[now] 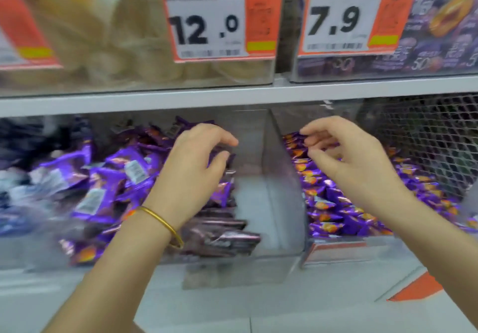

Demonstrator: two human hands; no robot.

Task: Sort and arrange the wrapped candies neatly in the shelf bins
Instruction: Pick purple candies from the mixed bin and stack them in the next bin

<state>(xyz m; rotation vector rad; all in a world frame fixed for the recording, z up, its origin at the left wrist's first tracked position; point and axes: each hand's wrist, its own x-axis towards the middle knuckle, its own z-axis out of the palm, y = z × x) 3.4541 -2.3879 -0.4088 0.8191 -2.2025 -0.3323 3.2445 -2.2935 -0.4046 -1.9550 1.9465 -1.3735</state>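
You face a store shelving unit. A pale grey shelf board (232, 94) runs across the view. Above it are two orange-bordered price tags: the "12.0" tag (207, 22) at centre and the "7.9" tag (344, 17) to its right. A third orange tag (20, 27) sits at the left edge, blurred. Behind the lower tier at right is a wire mesh panel (426, 136). The floor (207, 312) is pale tile with an orange marking (419, 290) at right. Lighting is bright and even
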